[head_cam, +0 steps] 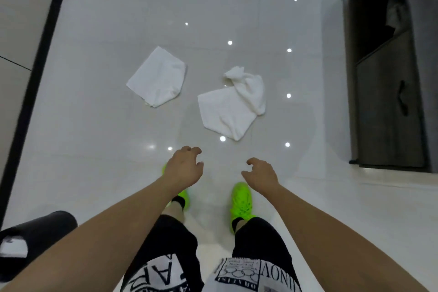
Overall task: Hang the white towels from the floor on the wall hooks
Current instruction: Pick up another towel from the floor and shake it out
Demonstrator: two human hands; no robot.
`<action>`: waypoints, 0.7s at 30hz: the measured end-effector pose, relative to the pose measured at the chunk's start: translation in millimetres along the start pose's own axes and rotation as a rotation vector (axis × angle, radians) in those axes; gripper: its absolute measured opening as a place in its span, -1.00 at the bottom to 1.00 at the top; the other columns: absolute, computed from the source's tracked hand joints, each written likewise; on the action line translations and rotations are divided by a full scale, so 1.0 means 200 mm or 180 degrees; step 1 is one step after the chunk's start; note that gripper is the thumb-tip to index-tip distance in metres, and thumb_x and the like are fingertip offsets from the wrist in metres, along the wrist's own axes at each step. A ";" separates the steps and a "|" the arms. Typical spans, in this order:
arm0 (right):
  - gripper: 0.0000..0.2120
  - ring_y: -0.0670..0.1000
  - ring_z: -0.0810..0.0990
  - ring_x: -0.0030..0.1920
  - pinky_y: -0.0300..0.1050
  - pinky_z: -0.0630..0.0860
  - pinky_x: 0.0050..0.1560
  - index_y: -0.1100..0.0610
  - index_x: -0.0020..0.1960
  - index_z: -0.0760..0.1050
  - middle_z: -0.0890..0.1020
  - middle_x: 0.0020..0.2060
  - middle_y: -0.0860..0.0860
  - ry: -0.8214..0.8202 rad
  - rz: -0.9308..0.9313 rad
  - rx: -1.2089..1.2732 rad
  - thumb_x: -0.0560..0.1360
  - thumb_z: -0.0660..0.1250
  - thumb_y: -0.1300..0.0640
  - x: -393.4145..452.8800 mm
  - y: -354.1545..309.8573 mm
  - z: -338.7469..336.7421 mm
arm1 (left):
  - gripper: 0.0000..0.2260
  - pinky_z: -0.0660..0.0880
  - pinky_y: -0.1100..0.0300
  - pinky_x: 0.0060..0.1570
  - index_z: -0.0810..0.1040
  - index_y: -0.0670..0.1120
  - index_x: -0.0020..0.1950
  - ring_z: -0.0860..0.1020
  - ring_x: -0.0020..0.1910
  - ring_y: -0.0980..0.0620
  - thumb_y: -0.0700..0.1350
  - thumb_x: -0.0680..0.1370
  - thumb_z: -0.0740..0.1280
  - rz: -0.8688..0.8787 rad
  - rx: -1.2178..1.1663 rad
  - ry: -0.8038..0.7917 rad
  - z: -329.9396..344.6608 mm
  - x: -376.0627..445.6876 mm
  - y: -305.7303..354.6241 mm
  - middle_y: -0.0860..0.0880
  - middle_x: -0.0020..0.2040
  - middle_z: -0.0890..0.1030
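Two white towels lie on the glossy pale floor ahead of my feet. The left towel is folded into a flat rectangle. The right towel is rumpled, with one twisted end at its upper right. My left hand hangs over the floor below the towels, fingers loosely curled, holding nothing. My right hand is beside it, fingers also loosely curled and empty. Both hands are apart from the towels. No wall hooks are in view.
A dark cabinet with an open shelf stands at the right. A black strip runs along the wall base at the left. A black round bin sits at the lower left. My green shoes stand under my hands.
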State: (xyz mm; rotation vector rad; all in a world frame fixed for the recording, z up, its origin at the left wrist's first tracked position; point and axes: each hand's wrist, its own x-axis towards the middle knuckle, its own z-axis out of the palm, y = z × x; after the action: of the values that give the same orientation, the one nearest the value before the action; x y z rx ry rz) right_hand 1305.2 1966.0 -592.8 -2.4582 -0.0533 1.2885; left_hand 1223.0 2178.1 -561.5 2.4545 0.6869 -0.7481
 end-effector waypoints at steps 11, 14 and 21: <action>-0.60 0.09 0.58 0.17 -0.12 0.45 0.14 0.13 0.32 0.52 0.64 0.14 0.08 0.0386 0.0588 0.0727 0.55 0.32 -0.03 1.51 0.12 0.67 | -0.62 0.38 0.10 0.20 0.45 -0.08 0.36 0.49 0.19 -0.15 -0.03 0.56 0.26 0.0004 0.0083 -0.0648 0.85 1.46 -0.50 -0.15 0.21 0.50; -0.65 0.09 0.61 0.09 -0.11 0.49 0.10 0.13 0.28 0.54 0.66 0.06 0.08 0.0623 0.0674 0.0913 0.55 0.32 0.01 1.93 0.20 0.84 | -0.61 0.36 0.10 0.21 0.42 -0.08 0.39 0.48 0.20 -0.14 -0.02 0.57 0.25 0.0095 0.0161 -0.0684 1.11 1.85 -0.60 -0.15 0.24 0.48; -0.64 0.17 0.42 0.18 -0.01 0.39 0.09 0.15 0.34 0.38 0.45 0.19 0.16 0.1526 0.0801 0.0448 0.57 0.25 0.10 2.59 0.30 1.05 | -0.62 0.36 0.14 0.10 0.42 -0.09 0.38 0.47 0.19 -0.13 -0.07 0.56 0.23 0.0433 0.0065 -0.0387 1.51 2.38 -0.63 -0.13 0.23 0.48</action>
State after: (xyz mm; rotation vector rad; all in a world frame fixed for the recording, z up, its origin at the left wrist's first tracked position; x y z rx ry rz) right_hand 1431.4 2075.6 -1129.9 -2.6367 0.4647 0.7237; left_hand 1382.6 2254.2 -1112.4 2.4224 0.4643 -0.8459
